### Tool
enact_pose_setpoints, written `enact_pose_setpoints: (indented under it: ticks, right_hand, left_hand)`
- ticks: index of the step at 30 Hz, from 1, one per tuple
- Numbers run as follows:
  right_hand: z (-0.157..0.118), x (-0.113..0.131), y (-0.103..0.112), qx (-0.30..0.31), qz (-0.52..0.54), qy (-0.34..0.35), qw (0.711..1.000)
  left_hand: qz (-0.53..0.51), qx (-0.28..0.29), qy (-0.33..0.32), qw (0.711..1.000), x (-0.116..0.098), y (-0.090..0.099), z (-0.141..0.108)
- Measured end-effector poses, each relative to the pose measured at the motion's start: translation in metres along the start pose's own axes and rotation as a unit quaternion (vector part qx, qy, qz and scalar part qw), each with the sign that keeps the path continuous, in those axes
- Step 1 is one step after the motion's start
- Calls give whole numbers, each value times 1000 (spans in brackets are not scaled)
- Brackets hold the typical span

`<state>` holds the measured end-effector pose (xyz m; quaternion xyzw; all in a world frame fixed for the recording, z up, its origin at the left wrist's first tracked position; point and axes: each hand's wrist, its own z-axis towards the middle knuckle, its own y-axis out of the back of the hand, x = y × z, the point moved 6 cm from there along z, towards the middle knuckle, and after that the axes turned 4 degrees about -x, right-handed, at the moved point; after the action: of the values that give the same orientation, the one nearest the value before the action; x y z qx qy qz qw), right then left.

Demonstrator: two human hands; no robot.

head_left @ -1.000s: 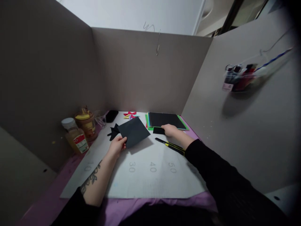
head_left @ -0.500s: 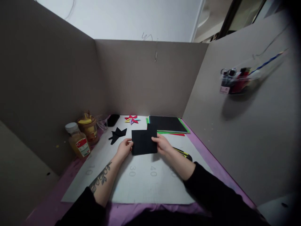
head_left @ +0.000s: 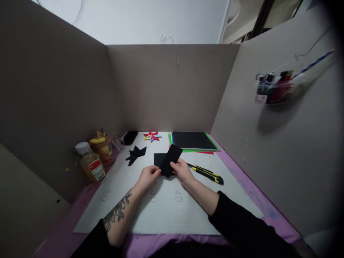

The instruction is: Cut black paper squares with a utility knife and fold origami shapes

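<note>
Between my hands a narrow black paper rectangle (head_left: 172, 158) is held tilted, its top leaning right. Behind it, partly covered, is a wider piece of black paper (head_left: 158, 158). My left hand (head_left: 149, 176) pinches the papers near their lower left. The thumb of my right hand (head_left: 183, 171) presses on the narrow piece's right edge, with the fingers behind it. To the left lies a folded black paper shape (head_left: 136, 154). A yellow and black utility knife (head_left: 207, 173) rests just right of my right hand.
Coloured sheets topped with black (head_left: 192, 140) lie at the back right. A star-shaped paper piece (head_left: 152, 136), a black phone-like object (head_left: 130, 137), a glue bottle (head_left: 91, 163) and a brown cup (head_left: 103, 148) stand or lie further left. A holder (head_left: 274, 89) hangs on the right wall.
The narrow black piece has tilted and come in front of the wider one. My left hand has moved right to its lower end. More of the knife shows.
</note>
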<state>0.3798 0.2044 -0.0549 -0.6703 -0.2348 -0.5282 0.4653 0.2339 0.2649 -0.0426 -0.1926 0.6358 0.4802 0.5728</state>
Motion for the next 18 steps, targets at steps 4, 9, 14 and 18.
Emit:
enact_pose_setpoints:
  ticks: [4, 9, 14, 18]
  right_hand:
    - [-5, -5, -6, 21, -43, 22, 999]
    - [-11, -6, -2, 36, -222, 50, 973]
    - [-16, 1, -3, 62, -278, 95, 954]
    - [-25, 17, -11, 75, -271, 145, 949]
  left_hand:
    - [-27, -29, 2, 999, 6, 3, 0]
    - [-17, -48, 7, 999, 9, 6, -2]
    - [-13, -30, 8, 999, 3, 8, -4]
    - [-25, 25, 5, 999, -8, 3, -19]
